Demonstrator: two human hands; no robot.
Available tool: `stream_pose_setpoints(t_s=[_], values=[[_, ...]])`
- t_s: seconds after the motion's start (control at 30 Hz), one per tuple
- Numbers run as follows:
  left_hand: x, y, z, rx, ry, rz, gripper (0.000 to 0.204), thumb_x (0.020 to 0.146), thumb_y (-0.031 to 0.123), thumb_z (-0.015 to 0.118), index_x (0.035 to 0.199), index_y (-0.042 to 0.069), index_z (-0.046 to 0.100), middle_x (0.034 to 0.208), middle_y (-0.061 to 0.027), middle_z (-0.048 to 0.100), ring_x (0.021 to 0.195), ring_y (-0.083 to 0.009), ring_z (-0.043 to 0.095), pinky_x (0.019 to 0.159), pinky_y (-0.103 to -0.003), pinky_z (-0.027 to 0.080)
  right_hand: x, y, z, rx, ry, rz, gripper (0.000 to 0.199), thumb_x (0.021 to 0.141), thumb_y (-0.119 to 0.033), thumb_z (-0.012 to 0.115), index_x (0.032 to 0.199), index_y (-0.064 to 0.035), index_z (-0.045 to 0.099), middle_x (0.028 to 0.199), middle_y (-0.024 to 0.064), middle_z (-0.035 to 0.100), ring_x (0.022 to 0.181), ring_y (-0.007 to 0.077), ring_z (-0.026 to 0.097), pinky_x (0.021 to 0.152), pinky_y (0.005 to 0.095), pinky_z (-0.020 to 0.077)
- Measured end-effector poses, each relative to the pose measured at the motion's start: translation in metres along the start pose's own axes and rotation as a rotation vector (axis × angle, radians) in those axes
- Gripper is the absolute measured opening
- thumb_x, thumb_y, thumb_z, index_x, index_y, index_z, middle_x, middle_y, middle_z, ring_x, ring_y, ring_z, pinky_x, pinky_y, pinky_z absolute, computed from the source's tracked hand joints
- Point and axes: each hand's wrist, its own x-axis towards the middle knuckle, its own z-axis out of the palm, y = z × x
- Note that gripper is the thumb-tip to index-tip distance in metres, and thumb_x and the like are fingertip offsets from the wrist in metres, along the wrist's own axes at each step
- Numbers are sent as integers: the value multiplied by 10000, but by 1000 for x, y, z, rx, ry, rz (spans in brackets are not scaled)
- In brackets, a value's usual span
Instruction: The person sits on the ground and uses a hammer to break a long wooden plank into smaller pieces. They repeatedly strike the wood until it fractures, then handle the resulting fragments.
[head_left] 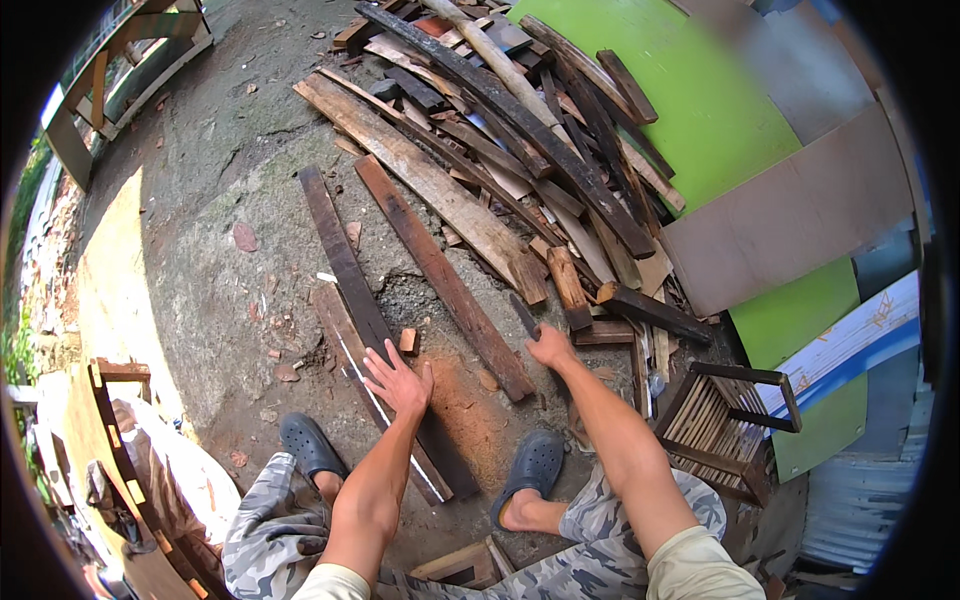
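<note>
My left hand [400, 383], its fingers spread, is over a long dark plank [345, 260] lying on the ground between my feet; whether the palm presses on it I cannot tell. Along that plank's left side runs a brown board [338, 322] with a white strip on it. Closed around a short dark stick-like piece [523, 316] is my right hand [550, 346]; whether this is wood or a tool handle is unclear. A reddish-brown plank [440, 270] lies between the hands. Close to my left fingertips sits a small wood block [409, 341].
Stacked scrap wood [480, 150] spreads across the far middle and right. Green and grey sheets [800, 210] lean along the right, near a slatted wooden crate [715, 430]. Reddish sawdust [462, 400] covers the ground between my clogs. A wooden frame [120, 70] stands far left.
</note>
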Motion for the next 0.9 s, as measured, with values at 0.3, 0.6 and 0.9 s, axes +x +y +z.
stream_pose_setpoints(t_s=[0.3, 0.6, 0.9], values=[[11, 1, 13, 206, 159, 62, 997, 794, 554, 680, 1548, 78, 235, 1602, -270, 111, 1484, -451, 86, 1173, -618, 86, 191, -79, -139, 290, 581, -193, 708, 809, -363, 672, 1363, 40, 493, 1225, 275, 627, 1167, 401, 595, 1005, 438, 463], [13, 2, 16, 174, 133, 66, 954, 778, 466, 686, 1534, 67, 264, 1588, -283, 142, 1477, -456, 101, 1176, -621, 64, 257, -106, -205, 770, 363, -48, 339, 897, -308, 608, 952, 16, 695, 884, 88, 711, 657, 118, 583, 525, 274, 493], [15, 7, 12, 175, 152, 65, 937, 762, 446, 698, 1523, 72, 298, 1585, -283, 151, 1477, -453, 110, 1175, -620, 75, 242, -88, -245, 609, 468, -179, 659, 842, -277, 641, 1398, 47, 495, 901, 91, 689, 641, 147, 616, 527, 297, 539]])
